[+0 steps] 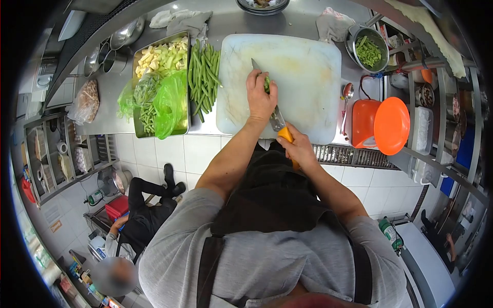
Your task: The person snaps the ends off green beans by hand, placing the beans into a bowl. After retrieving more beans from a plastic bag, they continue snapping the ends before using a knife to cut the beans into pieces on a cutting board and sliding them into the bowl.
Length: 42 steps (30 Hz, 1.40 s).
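Note:
My right hand (298, 147) is closed round the yellow handle of a kitchen knife (278, 119). Its blade runs away from me along the white cutting board (308, 66), passing under or beside my left hand, with the tip showing beyond my fingers. My left hand (261, 97) is on the board with its fingers curled over green bean pieces (267, 84), partly hidden by the fingers. Left of the board lies a pile of whole green beans (203, 77).
A metal tray (189, 110) at left holds cut vegetables and a green plastic bag (173, 97). A strainer pot (367, 51) of chopped greens, a spoon (348, 91) and orange containers (392, 126) stand at right. Another person (146, 215) sits behind on the left.

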Each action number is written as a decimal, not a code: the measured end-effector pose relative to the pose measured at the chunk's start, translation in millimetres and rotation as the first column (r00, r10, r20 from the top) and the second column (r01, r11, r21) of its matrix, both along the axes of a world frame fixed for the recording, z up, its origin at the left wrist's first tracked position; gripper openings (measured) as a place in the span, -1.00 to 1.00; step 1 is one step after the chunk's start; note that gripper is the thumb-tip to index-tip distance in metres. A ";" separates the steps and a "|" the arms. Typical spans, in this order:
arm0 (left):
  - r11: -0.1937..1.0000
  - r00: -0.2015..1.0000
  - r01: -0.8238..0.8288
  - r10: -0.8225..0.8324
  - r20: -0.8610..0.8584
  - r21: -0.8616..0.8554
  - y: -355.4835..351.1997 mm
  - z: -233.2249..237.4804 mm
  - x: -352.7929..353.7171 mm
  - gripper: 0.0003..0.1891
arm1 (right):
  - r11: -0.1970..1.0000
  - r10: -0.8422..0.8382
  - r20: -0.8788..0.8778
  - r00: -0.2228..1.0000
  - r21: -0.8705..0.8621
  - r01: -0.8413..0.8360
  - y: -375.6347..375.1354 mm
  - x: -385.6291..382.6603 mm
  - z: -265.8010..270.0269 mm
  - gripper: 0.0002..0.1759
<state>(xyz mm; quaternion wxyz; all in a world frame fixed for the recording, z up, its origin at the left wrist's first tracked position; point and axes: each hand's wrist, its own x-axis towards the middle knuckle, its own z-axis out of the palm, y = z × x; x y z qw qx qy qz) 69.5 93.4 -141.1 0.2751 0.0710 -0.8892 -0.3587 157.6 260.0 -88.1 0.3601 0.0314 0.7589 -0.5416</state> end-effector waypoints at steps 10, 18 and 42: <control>0.842 0.977 -0.115 0.192 -0.093 0.528 -18.6 13.9 -15.4 -0.80 | 1.000 0.008 -0.098 0.995 0.029 -0.005 -42.0 -15.1 16.9 -0.34; 0.814 0.841 -0.256 0.454 -0.295 0.521 -132.5 90.1 -3.3 -0.80 | 0.970 0.240 -0.460 0.855 0.073 -0.234 -130.4 -38.7 53.7 -0.43; 0.858 0.947 -0.251 0.314 -0.069 0.448 -314.8 95.5 71.0 -0.82 | 0.944 0.202 -0.586 0.785 0.331 0.005 -92.2 -70.8 53.0 -0.46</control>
